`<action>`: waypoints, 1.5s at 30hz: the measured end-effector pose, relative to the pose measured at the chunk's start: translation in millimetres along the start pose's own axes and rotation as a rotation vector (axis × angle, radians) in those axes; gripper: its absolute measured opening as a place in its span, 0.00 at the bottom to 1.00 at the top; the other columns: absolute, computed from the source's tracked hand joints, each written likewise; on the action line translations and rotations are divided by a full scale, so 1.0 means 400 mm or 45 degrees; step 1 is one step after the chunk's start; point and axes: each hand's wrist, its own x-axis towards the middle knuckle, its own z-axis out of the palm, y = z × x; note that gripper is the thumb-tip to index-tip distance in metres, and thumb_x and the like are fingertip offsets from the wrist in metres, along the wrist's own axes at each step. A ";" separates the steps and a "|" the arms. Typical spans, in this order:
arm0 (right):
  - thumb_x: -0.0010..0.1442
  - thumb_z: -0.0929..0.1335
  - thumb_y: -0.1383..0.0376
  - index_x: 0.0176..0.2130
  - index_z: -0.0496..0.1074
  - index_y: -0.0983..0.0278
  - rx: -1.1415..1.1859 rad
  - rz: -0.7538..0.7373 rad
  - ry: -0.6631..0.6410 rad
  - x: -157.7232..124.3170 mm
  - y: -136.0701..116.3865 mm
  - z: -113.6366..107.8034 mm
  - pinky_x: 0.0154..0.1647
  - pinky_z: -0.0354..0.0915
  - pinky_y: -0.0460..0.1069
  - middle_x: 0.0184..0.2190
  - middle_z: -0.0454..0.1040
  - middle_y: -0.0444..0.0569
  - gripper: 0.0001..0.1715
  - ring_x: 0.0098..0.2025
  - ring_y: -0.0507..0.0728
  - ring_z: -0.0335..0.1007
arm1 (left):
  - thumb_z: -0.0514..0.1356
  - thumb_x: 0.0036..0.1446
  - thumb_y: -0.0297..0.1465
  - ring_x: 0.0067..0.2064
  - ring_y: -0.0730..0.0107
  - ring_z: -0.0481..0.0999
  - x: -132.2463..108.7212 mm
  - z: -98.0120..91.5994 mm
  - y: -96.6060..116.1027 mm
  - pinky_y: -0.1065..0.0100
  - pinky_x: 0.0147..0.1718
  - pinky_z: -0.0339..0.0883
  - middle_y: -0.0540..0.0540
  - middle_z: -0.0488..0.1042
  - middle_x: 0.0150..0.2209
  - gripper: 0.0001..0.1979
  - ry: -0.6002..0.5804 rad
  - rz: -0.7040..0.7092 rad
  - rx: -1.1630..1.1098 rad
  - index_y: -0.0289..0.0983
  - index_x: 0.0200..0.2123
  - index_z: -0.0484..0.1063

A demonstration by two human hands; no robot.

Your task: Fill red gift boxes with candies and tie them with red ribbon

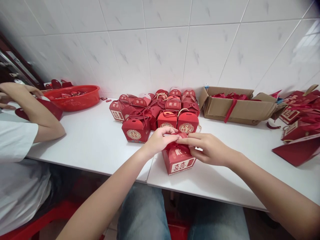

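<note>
Fingers of left hand (158, 141) and right hand (210, 148) pinched on ribbon (175, 146) atop red box (178, 162), tie seemingly unfinished; finished boxes (160, 111) stand behind, flat blanks (297, 150) unassembled at right.

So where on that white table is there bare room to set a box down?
Bare table lies between the red basin and the finished boxes, and right of the held gift box, in front of the carton. Crowded: the finished boxes by the wall and the red pile far right.

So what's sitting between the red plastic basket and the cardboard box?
A cluster of red gift boxes on the white table, seen in the head view.
</note>
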 end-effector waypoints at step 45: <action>0.54 0.62 0.70 0.37 0.60 0.62 0.968 0.587 0.385 0.003 0.024 0.044 0.27 0.55 0.47 0.29 0.62 0.42 0.07 0.28 0.50 0.57 | 0.68 0.47 0.35 0.43 0.63 0.75 -0.015 0.028 -0.064 0.66 0.41 0.67 0.46 0.79 0.35 0.07 0.105 0.182 -0.044 0.38 0.28 0.78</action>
